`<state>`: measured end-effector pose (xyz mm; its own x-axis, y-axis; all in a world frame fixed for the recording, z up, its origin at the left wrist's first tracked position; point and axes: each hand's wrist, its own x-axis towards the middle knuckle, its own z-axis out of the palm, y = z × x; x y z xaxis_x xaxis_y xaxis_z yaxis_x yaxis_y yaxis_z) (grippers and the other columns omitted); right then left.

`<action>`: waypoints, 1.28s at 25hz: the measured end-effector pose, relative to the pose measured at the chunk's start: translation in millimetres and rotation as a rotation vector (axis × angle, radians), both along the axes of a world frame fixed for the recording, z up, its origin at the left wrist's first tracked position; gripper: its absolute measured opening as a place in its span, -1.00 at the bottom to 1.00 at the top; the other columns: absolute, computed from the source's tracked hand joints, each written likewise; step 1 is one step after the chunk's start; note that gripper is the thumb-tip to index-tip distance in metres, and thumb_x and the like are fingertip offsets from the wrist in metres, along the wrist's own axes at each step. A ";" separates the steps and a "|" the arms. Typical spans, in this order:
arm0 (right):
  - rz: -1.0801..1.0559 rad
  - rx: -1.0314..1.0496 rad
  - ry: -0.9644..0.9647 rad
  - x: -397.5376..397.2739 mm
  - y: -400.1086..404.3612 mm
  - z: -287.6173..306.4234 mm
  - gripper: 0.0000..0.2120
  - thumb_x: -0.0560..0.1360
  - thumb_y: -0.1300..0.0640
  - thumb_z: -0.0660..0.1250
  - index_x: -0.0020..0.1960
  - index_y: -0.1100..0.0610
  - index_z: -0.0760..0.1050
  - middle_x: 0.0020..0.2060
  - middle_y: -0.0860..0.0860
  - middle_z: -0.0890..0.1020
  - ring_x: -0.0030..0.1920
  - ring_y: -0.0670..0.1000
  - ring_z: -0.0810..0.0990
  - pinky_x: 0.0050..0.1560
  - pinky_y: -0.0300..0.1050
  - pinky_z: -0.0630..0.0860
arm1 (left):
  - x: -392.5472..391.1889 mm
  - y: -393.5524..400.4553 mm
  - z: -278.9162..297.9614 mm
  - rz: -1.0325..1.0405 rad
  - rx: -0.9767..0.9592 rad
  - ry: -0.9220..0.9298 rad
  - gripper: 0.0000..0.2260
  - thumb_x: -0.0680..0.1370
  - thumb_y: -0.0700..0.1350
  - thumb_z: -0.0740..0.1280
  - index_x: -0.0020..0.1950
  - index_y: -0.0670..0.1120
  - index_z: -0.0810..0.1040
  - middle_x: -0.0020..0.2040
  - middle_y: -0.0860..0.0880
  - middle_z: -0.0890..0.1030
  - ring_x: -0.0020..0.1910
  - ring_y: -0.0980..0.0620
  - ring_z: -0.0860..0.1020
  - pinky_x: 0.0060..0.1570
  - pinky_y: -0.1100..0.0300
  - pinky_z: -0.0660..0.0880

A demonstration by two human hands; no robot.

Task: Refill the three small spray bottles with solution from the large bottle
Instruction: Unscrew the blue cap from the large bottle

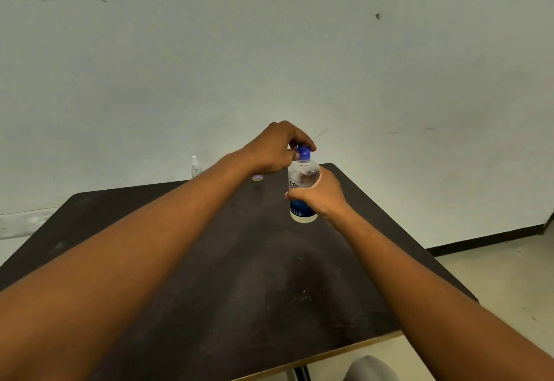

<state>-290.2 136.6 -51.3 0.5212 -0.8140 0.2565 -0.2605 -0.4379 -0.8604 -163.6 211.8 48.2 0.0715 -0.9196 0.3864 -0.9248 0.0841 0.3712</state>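
Dark tabletop (239, 275): right hand (325, 197) wraps the slick, fairly full solution bottle (302, 188) mid-body; left hand (274, 149) pinches its blue cap (304, 153)

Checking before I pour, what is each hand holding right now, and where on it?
Both hold the large bottle: the right hand wraps its body around the label, and the left hand pinches its blue cap.
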 end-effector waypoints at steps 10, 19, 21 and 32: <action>-0.016 0.006 0.000 0.6 -4.4 -2.5 -0.50 0.28 0.11 0.60 0.12 -0.07 0.46 -0.04 -0.09 0.62 -0.03 -0.03 0.63 -0.17 -0.28 0.51 | -3.6 -14.0 -2.2 0.204 0.034 -0.135 -0.65 0.51 0.17 0.47 -0.03 -0.13 0.67 -0.11 -0.06 0.68 -0.12 -0.04 0.63 -0.07 0.04 0.59; -0.033 -0.010 0.002 -4.6 -10.6 -0.1 -0.33 0.26 0.06 0.62 0.31 0.03 0.46 0.09 -0.03 0.61 0.08 0.03 0.61 -0.01 -0.16 0.55 | -11.7 -13.5 -1.9 0.004 -0.023 0.198 -0.78 0.54 -0.27 0.47 0.11 -0.02 0.75 0.05 0.06 0.73 0.01 0.23 0.62 -0.05 0.54 0.43; -0.035 -0.011 0.000 -6.5 -8.6 -0.3 -0.35 0.25 0.07 0.62 0.28 0.02 0.47 0.06 -0.06 0.61 0.05 0.01 0.62 -0.04 -0.19 0.54 | -16.6 -16.2 -3.0 0.058 -0.060 0.214 -0.86 0.50 -0.18 0.53 0.05 -0.06 0.76 -0.02 0.01 0.74 -0.08 0.20 0.63 -0.10 0.41 0.49; -0.042 -0.020 -0.008 -14.5 -7.4 11.2 -0.39 0.28 0.06 0.61 0.27 0.03 0.48 0.03 -0.06 0.60 0.02 0.00 0.61 -0.10 -0.22 0.51 | -15.9 -11.8 -2.1 -0.027 -0.105 0.369 -0.82 0.63 -0.15 0.38 0.19 -0.03 0.71 0.10 0.01 0.73 0.10 0.13 0.64 0.11 0.25 0.58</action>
